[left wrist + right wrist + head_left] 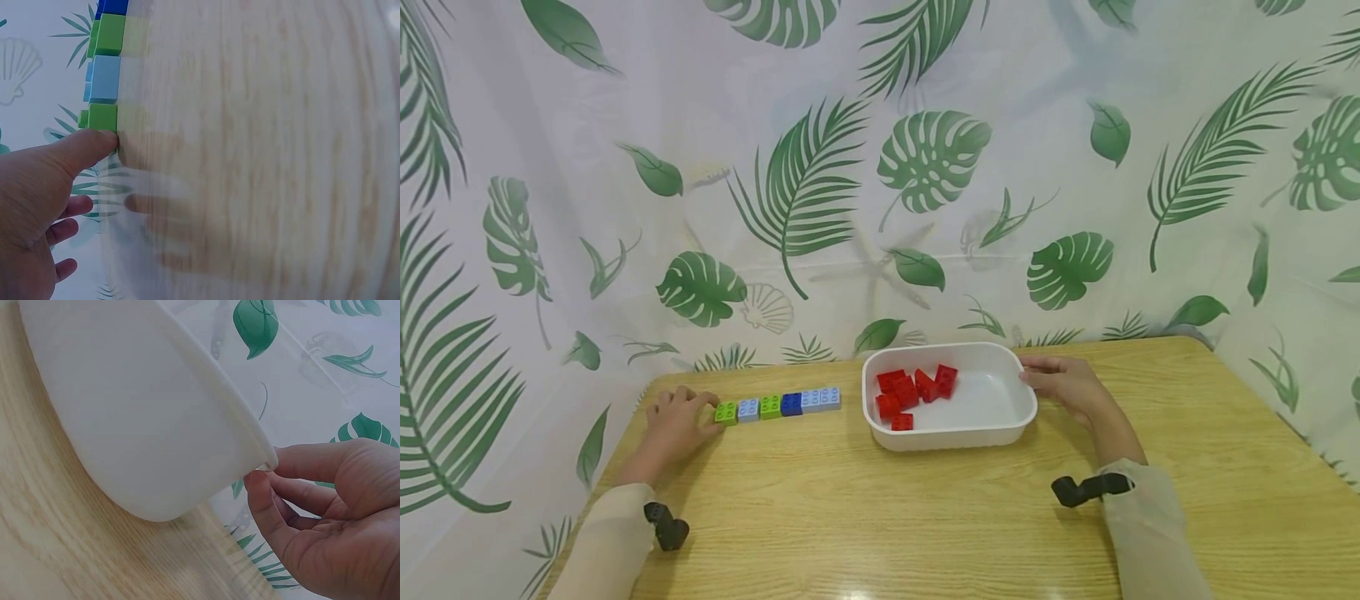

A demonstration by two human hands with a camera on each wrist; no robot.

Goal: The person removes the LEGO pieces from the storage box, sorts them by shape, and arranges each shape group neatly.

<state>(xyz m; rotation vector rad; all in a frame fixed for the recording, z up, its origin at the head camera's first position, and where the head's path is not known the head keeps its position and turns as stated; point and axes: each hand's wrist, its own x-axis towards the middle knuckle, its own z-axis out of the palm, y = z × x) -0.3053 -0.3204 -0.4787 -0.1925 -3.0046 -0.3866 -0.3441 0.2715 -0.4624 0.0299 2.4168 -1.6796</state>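
My left hand [676, 423] is at the left end of a row of toy building blocks on the table. Its thumb [100, 142] and index finger hold the end green block [726, 413] at its outer edge; the index finger is hidden in the left wrist view, and the other fingers hang loosely curled. Along the row come a light blue block [748, 409], another green block [771, 407], a dark blue block [792, 404] and light blue ones. With thumb and index finger, my right hand [1067, 387] pinches the right rim of a white plastic tray [953, 440].
Several red blocks [906, 390] lie loose in the tray's left half. The wood-grain table [850, 517] backs onto a leaf-printed curtain [850, 208] at its far edge. A small black camera is strapped on each wrist.
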